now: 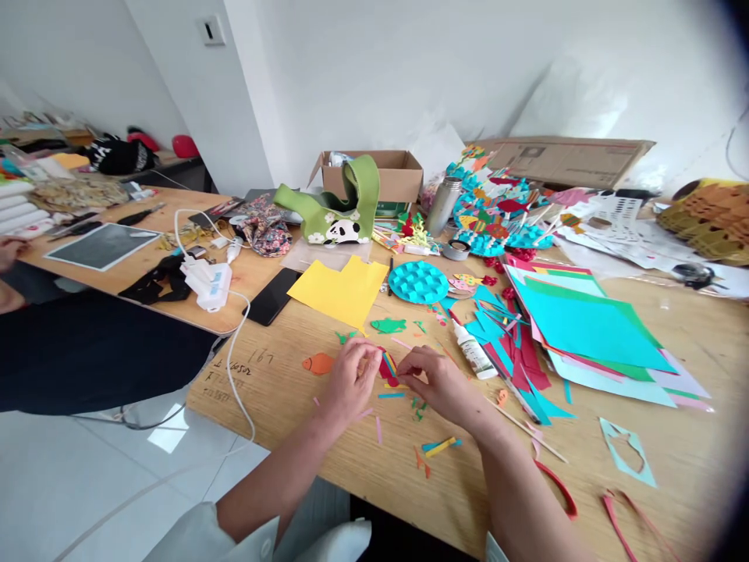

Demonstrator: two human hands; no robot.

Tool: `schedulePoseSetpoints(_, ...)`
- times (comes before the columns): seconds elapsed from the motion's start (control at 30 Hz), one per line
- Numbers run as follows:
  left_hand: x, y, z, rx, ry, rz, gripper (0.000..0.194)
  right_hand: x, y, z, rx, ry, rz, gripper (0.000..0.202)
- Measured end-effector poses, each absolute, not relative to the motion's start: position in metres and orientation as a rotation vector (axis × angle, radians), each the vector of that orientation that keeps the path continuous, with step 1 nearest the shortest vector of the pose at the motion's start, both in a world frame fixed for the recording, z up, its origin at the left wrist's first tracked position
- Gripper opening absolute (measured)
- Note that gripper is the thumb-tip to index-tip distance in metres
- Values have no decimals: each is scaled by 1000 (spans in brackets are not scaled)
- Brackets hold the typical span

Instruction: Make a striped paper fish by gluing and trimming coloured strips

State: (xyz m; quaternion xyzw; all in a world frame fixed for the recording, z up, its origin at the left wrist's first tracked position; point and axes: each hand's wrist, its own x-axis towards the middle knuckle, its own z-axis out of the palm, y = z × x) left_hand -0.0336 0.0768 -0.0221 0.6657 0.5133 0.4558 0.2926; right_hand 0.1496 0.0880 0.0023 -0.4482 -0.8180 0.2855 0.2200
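At near side of wood table (pixel 275 406), both bare hands sit close together, fingers bent inward. Dark-red paper pc. (pixel 385 372), w/ narrow blue + yellow strips on it, lies btwn the fingertips. Left hand (pixel 353 371): fingers bunched at L edge of pc.; can't tell if pinching. Right hand (pixel 430 375): thumb & index drawn tog. at R edge of pc.; grip likewise can't be confirmed, fingertips too small to read.

Immed. surroundings: orange paper fish (pixel 317 364) just L of left hand; green paper fish (pixel 388 325) beyond the hands; blue/yellow strip bundle (pixel 441 446) nearer the body, btwn the forearms. White glue bottle (pixel 473 350) lies tilted on its side, R of right hand, adj. to blue + red paper scraps (pixel 530 351). Thin wooden stick (pixel 535 431) by R forearm.

Further out: yellow sheet (pixel 339 290), w/ black phone (pixel 272 297) at its L; blue round plate (pixel 418 282) to its R. Stack of coloured sheets (pixel 597 324) at far R. Rear: green panda bag (pixel 363 199) in front of cardboard box (pixel 399 168); metal flask (pixel 445 207) upright, R of both. L side: white power strip (pixel 209 287) w/ cables; co-worker's hand (pixel 8 254) at frame edge.
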Motion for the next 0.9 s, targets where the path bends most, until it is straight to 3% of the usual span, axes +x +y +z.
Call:
schedulePoseSetpoints(0.17, -33, 75, -27, 1704, 1389, 1219, 24, 157, 95, -6, -1432, -2227, 600, 1)
schedulePoseSetpoints(0.6, -37, 85, -29, 1897, 1327, 992, 40, 144, 91, -23, -1437, -2233, 440, 39)
schedulePoseSetpoints(0.9, -37, 83, -29, 2009, 1376, 981, 38, 148, 97, -25, -1569, -2251, 328, 40)
